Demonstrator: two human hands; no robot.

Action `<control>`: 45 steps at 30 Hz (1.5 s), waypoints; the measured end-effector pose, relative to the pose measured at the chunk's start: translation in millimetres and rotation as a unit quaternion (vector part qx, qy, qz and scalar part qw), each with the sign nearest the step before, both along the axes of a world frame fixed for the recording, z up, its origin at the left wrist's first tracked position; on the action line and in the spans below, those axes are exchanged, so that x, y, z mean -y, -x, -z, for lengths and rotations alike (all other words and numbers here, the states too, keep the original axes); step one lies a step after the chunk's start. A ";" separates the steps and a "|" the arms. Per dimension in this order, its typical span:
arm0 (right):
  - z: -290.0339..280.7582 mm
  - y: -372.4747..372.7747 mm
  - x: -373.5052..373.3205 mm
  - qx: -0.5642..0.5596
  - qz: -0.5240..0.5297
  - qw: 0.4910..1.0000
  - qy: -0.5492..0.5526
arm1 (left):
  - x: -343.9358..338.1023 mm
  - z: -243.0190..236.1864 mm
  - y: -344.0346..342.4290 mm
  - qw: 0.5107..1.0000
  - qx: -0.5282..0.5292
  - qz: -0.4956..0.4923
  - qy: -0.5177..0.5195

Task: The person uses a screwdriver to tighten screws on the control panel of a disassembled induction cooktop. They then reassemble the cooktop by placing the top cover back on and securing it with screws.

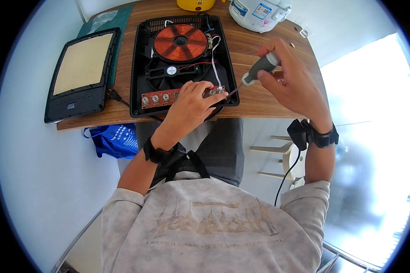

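- Two bare hands work over the open black case (139,63) on the wooden table (255,98).
- The left hand (191,101) comes up from below, palm down over the brown circuit board (161,98) along the case's near edge. Its fingers are half bent and slightly spread, one reaching right to beside the screwdriver's shaft; whether it grips anything, I cannot tell.
- The right hand (288,75) is raised beside the case, wrist bent, thumb and fingers closed around the grey-green handle of the screwdriver (262,67), which slants down to the left.
- The screwdriver's tip is hard to make out near the board's right end; whether it touches a screw is unclear.
- The left hand hides the middle of the board, and part of the fan (161,83) below the copper coil (172,43) is covered too.
- The yellow pot (195,4) and white cooker (255,16) are cut off at the top.
- A round white label marks the fan's middle, a blue one the cooker; both are too small to read.
- Pale print covers the blue bag (116,140); lettering runs upside down across the shirt (209,245).
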State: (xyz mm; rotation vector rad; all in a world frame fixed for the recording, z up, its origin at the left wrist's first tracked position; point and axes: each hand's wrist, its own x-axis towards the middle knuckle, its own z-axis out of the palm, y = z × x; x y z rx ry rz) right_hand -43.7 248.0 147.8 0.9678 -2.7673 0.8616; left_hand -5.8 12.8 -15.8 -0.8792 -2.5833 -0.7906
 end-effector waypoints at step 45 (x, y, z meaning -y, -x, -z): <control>-3.1 6.2 -9.6 0.047 -0.007 0.999 -0.008 | 0.0 1.3 1.1 1.000 0.002 0.006 0.001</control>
